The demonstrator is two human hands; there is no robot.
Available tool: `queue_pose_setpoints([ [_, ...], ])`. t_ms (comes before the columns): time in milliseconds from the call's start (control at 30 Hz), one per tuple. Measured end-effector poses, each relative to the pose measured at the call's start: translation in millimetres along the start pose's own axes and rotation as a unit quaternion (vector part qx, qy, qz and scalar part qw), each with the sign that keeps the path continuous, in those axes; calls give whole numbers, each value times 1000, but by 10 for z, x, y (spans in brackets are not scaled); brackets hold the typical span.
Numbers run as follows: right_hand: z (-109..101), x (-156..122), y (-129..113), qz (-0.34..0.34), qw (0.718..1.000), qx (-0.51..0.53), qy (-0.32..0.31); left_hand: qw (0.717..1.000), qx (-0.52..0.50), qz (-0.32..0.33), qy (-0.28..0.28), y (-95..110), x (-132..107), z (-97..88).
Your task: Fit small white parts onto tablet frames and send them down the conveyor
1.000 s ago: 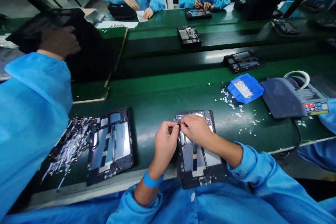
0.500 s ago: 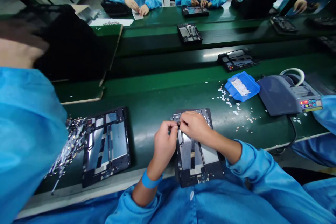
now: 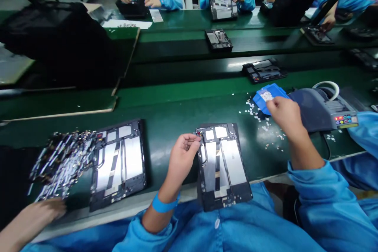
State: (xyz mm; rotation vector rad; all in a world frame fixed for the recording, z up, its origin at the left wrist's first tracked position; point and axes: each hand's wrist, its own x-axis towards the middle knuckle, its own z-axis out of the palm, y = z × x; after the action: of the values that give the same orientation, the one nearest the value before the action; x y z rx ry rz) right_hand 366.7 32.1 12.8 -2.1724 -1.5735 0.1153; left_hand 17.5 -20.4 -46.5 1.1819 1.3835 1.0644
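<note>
An opened tablet [image 3: 234, 153] lies before me, its silver inside and ribbon cables facing up. My left hand [image 3: 183, 156] is at the tablet's upper left corner, thumb and fingers curled together beside a small dark part; what they pinch is too small to make out. My right hand [image 3: 286, 115] is over the near right side of a blue tray [image 3: 264, 107] of small white pieces. Its fingers are closed and point down, with their tips hidden. Loose white pieces [image 3: 251, 108] are scattered on the bench beside the tray.
Another opened tablet [image 3: 134, 157] lies left, beside a pile of thin metallic strips [image 3: 67, 161] with a co-worker's hand [image 3: 47, 213] near it. A grey machine with a lit panel [image 3: 321, 108] stands right of the tray. Co-workers sit across the green bench [image 3: 171, 122].
My right hand has left the tablet and moved right and away from me to the blue tray. My left hand stays at the tablet's corner. The co-worker's arm at left has drawn back.
</note>
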Motion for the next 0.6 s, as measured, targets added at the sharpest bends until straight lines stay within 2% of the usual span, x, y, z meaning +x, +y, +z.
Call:
queue_pose_setpoints([
  [67, 111, -187, -287, -85, 989, 87, -80, 999, 41, 20, 19, 12, 10, -75],
  [133, 300, -406, -699, -144, 963, 148, -173, 989, 125, 61, 52, 15, 38, -157],
  [200, 504, -547, -1082, -170, 945, 143, -242, 965, 227, 119, 57, 5, 78, -223],
  [267, 678, -580, -1340, -184, 936, 106, -282, 934, 309, 179, 27, -17, 114, -261],
  [400, 879, -495, -1505, -185, 933, 38, -306, 888, 385, 251, -18, -69, 153, -261],
  [600, 899, -484, -1538, -172, 935, 3, -310, 852, 422, 308, -35, -100, 181, -232],
])
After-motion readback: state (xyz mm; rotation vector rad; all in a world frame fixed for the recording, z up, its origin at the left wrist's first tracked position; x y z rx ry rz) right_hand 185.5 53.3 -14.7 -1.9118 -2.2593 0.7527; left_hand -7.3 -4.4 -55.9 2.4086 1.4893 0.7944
